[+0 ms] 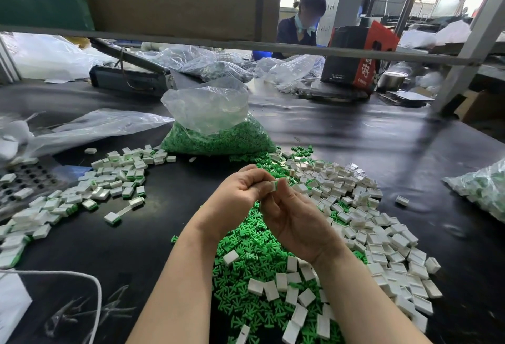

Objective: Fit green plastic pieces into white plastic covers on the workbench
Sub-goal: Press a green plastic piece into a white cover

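Both hands meet above the black workbench [164,207]. My left hand [237,193] and my right hand [295,223] pinch one small white cover with a green piece [274,185] between their fingertips. Under my forearms lies a heap of loose green pieces [246,270]. A spread of empty white covers [382,239] lies to the right of it. On the left sits a pile of fitted white-and-green covers [109,182].
A clear bag of green pieces [218,135] stands behind the hands. Another bag of parts [483,190] lies at the right edge, a perforated tray [24,182] at the left. A person [300,23] works across the bench behind a metal rail [246,44].
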Demonstrator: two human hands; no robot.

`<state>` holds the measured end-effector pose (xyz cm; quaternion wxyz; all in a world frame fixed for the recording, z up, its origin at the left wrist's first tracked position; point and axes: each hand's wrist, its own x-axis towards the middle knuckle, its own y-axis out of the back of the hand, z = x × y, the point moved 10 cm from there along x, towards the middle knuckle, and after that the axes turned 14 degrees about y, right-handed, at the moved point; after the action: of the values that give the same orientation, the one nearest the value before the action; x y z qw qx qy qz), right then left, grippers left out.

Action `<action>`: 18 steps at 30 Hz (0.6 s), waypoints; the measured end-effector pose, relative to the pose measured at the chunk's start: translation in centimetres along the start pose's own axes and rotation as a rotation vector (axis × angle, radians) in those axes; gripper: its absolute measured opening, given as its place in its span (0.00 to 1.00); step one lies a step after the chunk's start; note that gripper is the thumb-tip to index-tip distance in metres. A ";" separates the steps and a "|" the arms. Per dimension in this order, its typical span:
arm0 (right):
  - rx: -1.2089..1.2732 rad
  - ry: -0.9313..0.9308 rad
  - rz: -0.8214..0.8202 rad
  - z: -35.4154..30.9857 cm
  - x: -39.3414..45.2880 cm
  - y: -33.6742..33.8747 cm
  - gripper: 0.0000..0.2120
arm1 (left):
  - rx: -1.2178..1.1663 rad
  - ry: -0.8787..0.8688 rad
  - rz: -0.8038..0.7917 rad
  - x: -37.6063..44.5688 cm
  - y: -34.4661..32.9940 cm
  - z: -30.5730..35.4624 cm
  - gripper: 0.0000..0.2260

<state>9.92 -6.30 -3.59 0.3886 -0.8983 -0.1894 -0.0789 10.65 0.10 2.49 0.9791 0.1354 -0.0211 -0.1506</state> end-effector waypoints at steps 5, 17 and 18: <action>0.015 -0.050 0.028 0.2 -0.2 -0.4 0.18 | -0.013 -0.005 -0.009 0.0 0.1 -0.1 0.09; -0.131 -0.032 0.019 -0.7 -0.1 -0.4 0.13 | -0.059 0.037 -0.036 -0.3 -0.1 -0.6 0.06; -0.144 -0.028 0.014 -0.7 0.0 -0.3 0.12 | -0.065 0.033 -0.029 -0.3 -0.1 -0.5 0.06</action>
<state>9.79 -6.67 -2.91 0.3207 -0.9263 -0.1824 -0.0770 10.37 0.21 2.02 0.9809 0.1060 0.0017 -0.1630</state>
